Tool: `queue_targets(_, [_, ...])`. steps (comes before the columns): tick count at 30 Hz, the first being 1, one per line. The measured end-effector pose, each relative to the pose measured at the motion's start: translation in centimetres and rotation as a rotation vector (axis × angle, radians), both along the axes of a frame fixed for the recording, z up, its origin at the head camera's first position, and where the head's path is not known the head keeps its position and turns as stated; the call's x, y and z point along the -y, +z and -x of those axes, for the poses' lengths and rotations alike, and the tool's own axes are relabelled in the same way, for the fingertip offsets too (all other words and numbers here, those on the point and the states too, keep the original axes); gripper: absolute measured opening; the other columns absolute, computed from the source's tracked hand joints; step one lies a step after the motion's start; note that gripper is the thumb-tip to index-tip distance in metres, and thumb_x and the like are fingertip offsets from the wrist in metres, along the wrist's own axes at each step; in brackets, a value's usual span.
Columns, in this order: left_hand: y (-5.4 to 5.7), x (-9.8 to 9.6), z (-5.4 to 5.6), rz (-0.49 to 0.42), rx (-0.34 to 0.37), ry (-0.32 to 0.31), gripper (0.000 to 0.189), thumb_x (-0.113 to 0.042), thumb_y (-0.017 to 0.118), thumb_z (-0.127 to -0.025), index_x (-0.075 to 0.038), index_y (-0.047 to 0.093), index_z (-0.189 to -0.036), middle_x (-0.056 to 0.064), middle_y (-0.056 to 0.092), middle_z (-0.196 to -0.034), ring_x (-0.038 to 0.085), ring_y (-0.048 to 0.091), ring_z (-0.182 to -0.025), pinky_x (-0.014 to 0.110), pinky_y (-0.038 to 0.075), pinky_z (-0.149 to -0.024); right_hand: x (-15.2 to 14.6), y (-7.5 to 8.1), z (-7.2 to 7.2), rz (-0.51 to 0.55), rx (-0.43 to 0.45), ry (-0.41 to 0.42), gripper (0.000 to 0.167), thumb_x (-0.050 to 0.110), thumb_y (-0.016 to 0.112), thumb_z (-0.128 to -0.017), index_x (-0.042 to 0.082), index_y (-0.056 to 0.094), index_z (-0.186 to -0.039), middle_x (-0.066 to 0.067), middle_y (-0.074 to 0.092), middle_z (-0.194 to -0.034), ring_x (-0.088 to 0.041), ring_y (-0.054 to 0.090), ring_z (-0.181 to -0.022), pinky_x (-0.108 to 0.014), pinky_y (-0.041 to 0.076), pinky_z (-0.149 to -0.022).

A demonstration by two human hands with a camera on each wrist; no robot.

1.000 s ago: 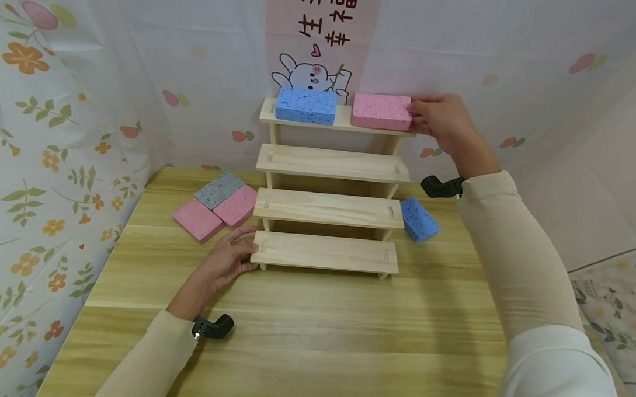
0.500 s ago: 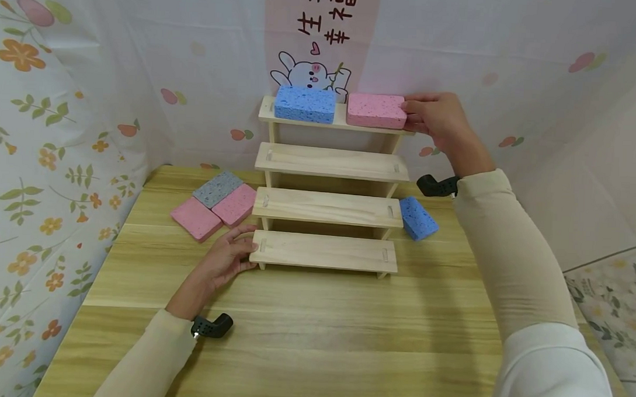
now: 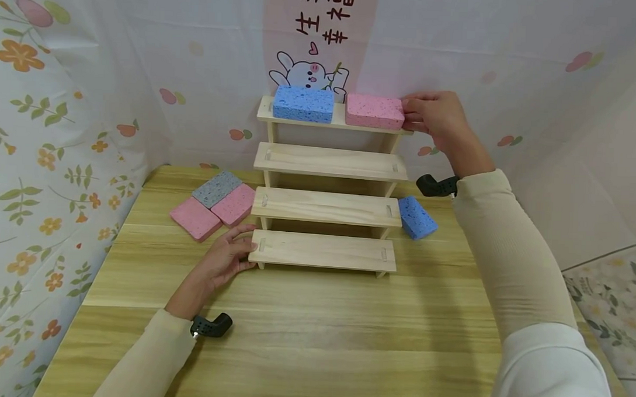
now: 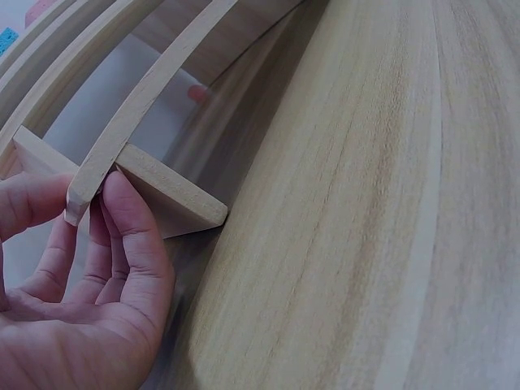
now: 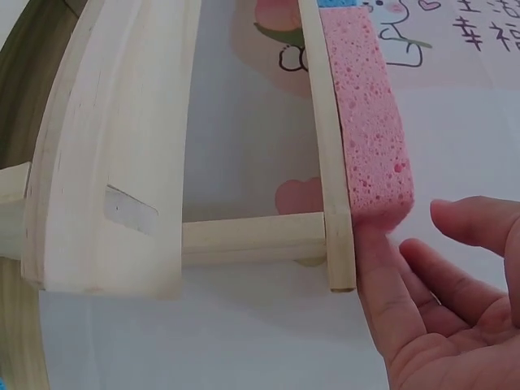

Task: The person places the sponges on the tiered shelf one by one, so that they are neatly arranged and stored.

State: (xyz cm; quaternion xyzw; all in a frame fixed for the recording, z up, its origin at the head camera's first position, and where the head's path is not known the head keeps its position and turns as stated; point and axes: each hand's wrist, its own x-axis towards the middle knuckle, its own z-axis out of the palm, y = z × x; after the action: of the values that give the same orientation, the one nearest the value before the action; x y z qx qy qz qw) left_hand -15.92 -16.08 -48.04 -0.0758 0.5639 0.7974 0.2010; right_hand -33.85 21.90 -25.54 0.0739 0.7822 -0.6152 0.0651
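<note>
In the head view, a wooden four-tier stepped rack (image 3: 324,249) stands on the table. My left hand (image 3: 226,256) pinches the left end of its lowest shelf; the left wrist view shows the shelf edge (image 4: 122,130) between thumb and finger. On the top shelf (image 3: 339,114) lie a blue sponge (image 3: 303,104) and, to its right, a pink sponge (image 3: 375,111) with a small gap between. My right hand (image 3: 440,121) is at the pink sponge's right end. In the right wrist view, a finger touches the end of the pink sponge (image 5: 374,122), while another digit stands apart from it.
Left of the rack, a grey sponge (image 3: 217,189) and two pink sponges (image 3: 196,219) lie together on the table (image 3: 313,338). Another blue sponge (image 3: 417,217) lies right of the rack. A printed cloth (image 3: 207,60) hangs close behind.
The pink sponge on the top shelf has slid slightly left, nearer the blue one, and my right hand has moved left with it. My left hand still holds the lowest shelf.
</note>
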Motion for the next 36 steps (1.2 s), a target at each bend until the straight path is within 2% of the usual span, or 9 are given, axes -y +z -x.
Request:
queue_targets(6, [-0.2, 0.0, -0.1, -0.006, 0.002, 0.003, 0.052, 0.0, 0.051, -0.097, -0.004, 0.031, -0.144, 0.0, 0.061, -0.103, 0.014, 0.06, -0.083, 0.026, 0.052, -0.066, -0.7, -0.1, -0.5, 0.052, -0.012, -0.003, 0.044, 0.023, 0.067, -0.092, 0.002, 0.059, -0.13, -0.007, 0.063, -0.107, -0.019, 0.067, -0.091, -0.027, 0.054, -0.083])
queue_targets(10, [-0.3, 0.1, -0.1, -0.02, 0.004, 0.008, 0.05, 0.001, 0.052, -0.096, -0.005, 0.033, -0.142, 0.0, 0.062, -0.102, 0.015, 0.061, -0.083, 0.026, 0.052, -0.065, -1.6, -0.4, -0.7, 0.11, -0.024, -0.025, 0.045, 0.022, 0.066, -0.093, 0.001, 0.057, -0.131, -0.009, 0.062, -0.109, -0.02, 0.064, -0.092, -0.023, 0.056, -0.073])
queue_targets(13, [-0.2, 0.3, -0.1, -0.022, 0.001, 0.013, 0.049, 0.001, 0.052, -0.096, -0.006, 0.034, -0.141, 0.0, 0.061, -0.101, 0.015, 0.061, -0.083, 0.026, 0.052, -0.065, -2.2, -0.6, -0.8, 0.175, -0.028, -0.044, 0.048, 0.022, 0.068, -0.091, 0.001, 0.056, -0.132, -0.008, 0.062, -0.11, -0.021, 0.063, -0.096, -0.023, 0.057, -0.07])
queue_targets(17, [-0.1, 0.4, 0.0, -0.029, -0.011, 0.011, 0.05, 0.002, 0.052, -0.096, -0.006, 0.033, -0.142, 0.001, 0.061, -0.101, 0.014, 0.061, -0.083, 0.025, 0.052, -0.065, -3.2, -0.9, -1.2, 0.226, -0.032, -0.053, 0.053, 0.025, 0.072, -0.088, 0.003, 0.056, -0.133, -0.007, 0.061, -0.109, -0.022, 0.061, -0.101, -0.023, 0.057, -0.071])
queue_targets(22, [-0.3, 0.2, 0.0, -0.047, -0.003, 0.005, 0.047, 0.002, 0.052, -0.096, -0.007, 0.035, -0.14, 0.001, 0.061, -0.102, 0.015, 0.061, -0.084, 0.026, 0.053, -0.065, -4.6, -1.5, -2.1, 0.3, -0.039, -0.056, 0.055, 0.024, 0.075, -0.086, 0.002, 0.055, -0.133, -0.008, 0.061, -0.109, -0.022, 0.061, -0.099, -0.025, 0.057, -0.074])
queue_targets(29, [-0.2, 0.2, 0.3, -0.049, 0.001, -0.001, 0.05, 0.001, 0.053, -0.096, -0.006, 0.033, -0.141, 0.002, 0.06, -0.103, 0.016, 0.061, -0.086, 0.027, 0.052, -0.068, -6.1, -2.6, -3.2, 0.395, -0.031, -0.056, 0.032, 0.021, 0.073, -0.087, 0.006, 0.065, -0.114, -0.01, 0.06, -0.109, -0.022, 0.063, -0.095, -0.027, 0.057, -0.077])
queue_targets(36, [-0.4, 0.2, -0.1, -0.033, -0.006, -0.013, 0.051, 0.001, 0.051, -0.097, -0.005, 0.03, -0.143, 0.003, 0.058, -0.105, 0.016, 0.06, -0.087, 0.027, 0.052, -0.068, -7.5, -4.7, -4.7, 0.454, -0.025, -0.039, 0.028, 0.02, 0.071, -0.088, 0.006, 0.065, -0.112, -0.01, 0.06, -0.109, -0.022, 0.066, -0.09, -0.028, 0.057, -0.078])
